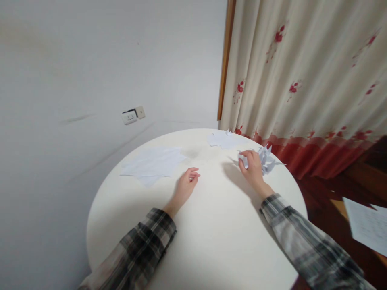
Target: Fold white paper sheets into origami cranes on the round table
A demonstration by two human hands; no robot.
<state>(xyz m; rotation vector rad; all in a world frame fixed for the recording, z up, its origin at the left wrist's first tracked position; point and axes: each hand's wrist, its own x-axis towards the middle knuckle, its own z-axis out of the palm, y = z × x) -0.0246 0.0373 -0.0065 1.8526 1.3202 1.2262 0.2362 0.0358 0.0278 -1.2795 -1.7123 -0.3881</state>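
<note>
My right hand (252, 166) is at the right side of the round white table (208, 241), its thumb and fingers curled round a white folded paper crane (243, 160). Part of that crane is hidden behind the fingers. Just right of the hand lies a heap of spiky white paper cranes (266, 159). My left hand (188, 181) rests by the middle of the table, palm side inward. Its fingers are loosely bent and a little apart, with nothing seen in them.
White paper sheets (154, 161) lie stacked on the table's left. Smaller white paper pieces (225, 139) sit at the far edge. Beyond are a wall with a socket (129, 117) and a flowered curtain (302, 80). Printed paper (367, 225) lies low at the right.
</note>
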